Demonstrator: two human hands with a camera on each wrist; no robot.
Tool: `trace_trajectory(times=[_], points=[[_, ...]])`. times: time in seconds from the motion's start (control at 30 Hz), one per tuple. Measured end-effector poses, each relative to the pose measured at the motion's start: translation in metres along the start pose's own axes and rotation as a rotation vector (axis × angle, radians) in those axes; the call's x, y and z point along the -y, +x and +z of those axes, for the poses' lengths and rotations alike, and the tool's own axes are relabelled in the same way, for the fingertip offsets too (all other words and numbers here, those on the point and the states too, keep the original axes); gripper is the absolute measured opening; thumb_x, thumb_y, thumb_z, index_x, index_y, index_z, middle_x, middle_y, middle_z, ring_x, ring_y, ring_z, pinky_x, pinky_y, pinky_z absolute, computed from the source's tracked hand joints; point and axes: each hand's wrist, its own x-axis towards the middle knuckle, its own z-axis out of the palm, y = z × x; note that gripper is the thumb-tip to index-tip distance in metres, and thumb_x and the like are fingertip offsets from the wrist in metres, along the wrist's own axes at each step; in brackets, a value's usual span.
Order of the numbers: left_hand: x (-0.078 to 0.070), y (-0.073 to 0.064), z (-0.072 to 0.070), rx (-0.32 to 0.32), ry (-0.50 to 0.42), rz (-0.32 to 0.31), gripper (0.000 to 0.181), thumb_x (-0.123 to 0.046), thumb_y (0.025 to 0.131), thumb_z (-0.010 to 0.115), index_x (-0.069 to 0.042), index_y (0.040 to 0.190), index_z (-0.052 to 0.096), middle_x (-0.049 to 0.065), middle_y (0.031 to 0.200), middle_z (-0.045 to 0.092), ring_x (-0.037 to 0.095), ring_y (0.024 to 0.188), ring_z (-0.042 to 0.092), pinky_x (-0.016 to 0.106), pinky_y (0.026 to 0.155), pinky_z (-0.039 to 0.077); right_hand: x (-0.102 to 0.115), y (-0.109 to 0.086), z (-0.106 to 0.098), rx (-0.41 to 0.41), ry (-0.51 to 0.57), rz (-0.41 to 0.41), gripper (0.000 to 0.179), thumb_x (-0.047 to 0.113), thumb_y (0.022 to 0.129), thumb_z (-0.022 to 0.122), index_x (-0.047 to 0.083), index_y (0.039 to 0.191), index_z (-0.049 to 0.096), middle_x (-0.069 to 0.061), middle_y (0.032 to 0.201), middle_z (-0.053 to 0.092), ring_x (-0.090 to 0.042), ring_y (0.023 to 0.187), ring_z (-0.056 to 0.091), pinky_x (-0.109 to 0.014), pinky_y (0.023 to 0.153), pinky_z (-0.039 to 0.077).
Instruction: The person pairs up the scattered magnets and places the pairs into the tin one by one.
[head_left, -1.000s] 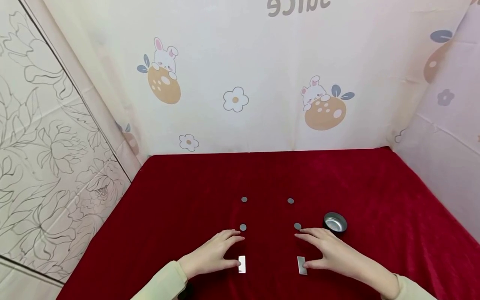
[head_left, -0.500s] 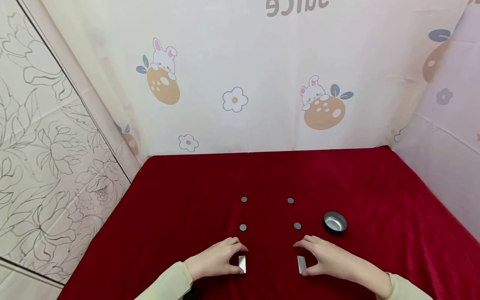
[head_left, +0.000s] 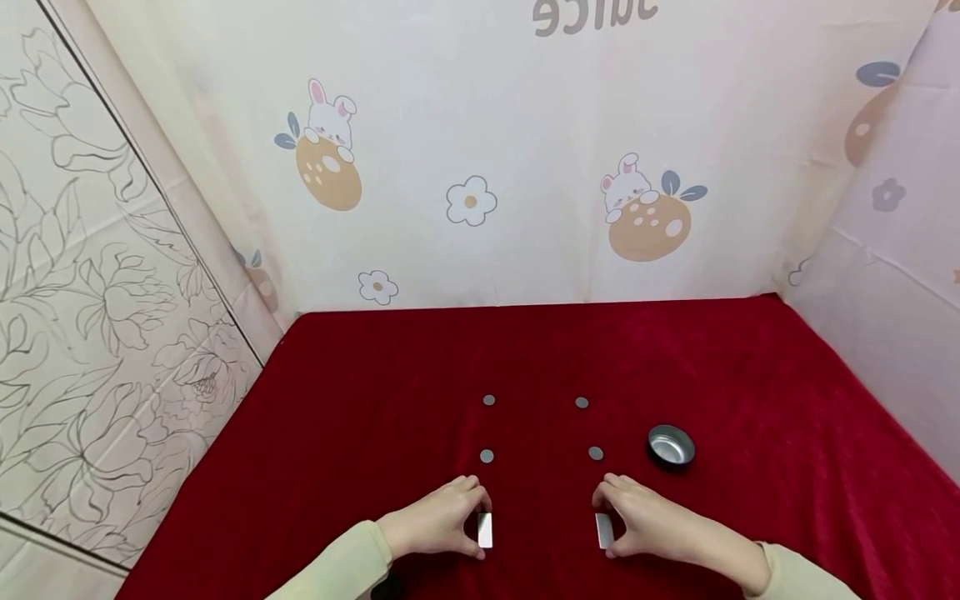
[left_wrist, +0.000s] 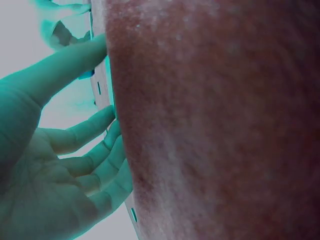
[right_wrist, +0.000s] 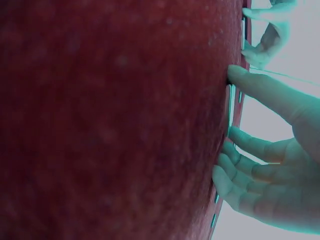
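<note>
Two small silver rectangular plates lie flat on red cloth. My left hand [head_left: 435,521] spans the left plate [head_left: 486,530], thumb at its near end and forefinger at its far end. Likewise, my right hand [head_left: 656,525] brackets the right plate [head_left: 603,531] end to end between thumb and forefinger. In the left wrist view, the left plate [left_wrist: 111,82] shows as a thin bright strip between thumb and forefinger tips. The right wrist view gives a similar edge-on look at the right plate [right_wrist: 231,107]. Both sets of fingertips are down at the cloth.
Beyond the hands lie grey discs: two on the left [head_left: 487,456], with a far one [head_left: 489,400], and two on the right [head_left: 596,453]. A round dark-walled metal tin [head_left: 657,457] stands at right. Patterned white curtains [head_left: 480,258] enclose the red cloth [head_left: 375,383].
Both hands have drawn back toward the near side, and their fingers have closed in around the ends of the two plates. Plates, discs and tin have stayed in place.
</note>
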Motion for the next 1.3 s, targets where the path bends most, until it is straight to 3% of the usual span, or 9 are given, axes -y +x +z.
trace_trajectory(times=[0.27,0.47,1.0,1.3], points=[[-0.003,0.004,0.002,0.010,0.026,-0.044,0.034,-0.030,0.070,0.075,-0.012,0.093,0.057,-0.010,0.080,0.045,0.000,0.071,0.037,0.012,0.063,0.037,0.003,0.002,0.003,-0.031,-0.050,-0.005,0.031,0.007,0.058,0.073,0.011,0.081,0.052,0.011,0.077,0.041,-0.001,0.068,0.036,-0.017,0.058,0.037],[-0.005,0.005,0.002,-0.019,0.074,-0.009,0.031,-0.028,0.068,0.073,-0.011,0.089,0.058,-0.009,0.080,0.047,0.000,0.071,0.040,0.011,0.064,0.038,0.005,0.005,0.002,-0.043,-0.107,-0.010,0.028,0.008,0.057,0.070,0.012,0.077,0.051,0.012,0.073,0.040,-0.001,0.066,0.036,-0.018,0.059,0.037],[-0.013,0.022,0.001,-0.014,0.179,0.050,0.032,-0.031,0.066,0.073,-0.014,0.088,0.058,-0.010,0.079,0.048,0.000,0.070,0.043,0.014,0.068,0.038,0.014,0.022,0.002,0.031,-0.061,-0.015,0.027,0.010,0.060,0.071,0.011,0.079,0.052,0.010,0.074,0.041,-0.001,0.065,0.036,-0.017,0.058,0.037],[-0.015,0.029,0.006,-0.034,0.207,0.074,0.032,-0.033,0.066,0.073,-0.015,0.087,0.058,-0.011,0.079,0.048,0.000,0.070,0.043,0.013,0.068,0.037,0.018,0.028,0.006,0.005,-0.088,-0.035,0.026,0.010,0.058,0.070,0.012,0.075,0.051,0.011,0.071,0.040,-0.002,0.065,0.036,-0.017,0.058,0.037]])
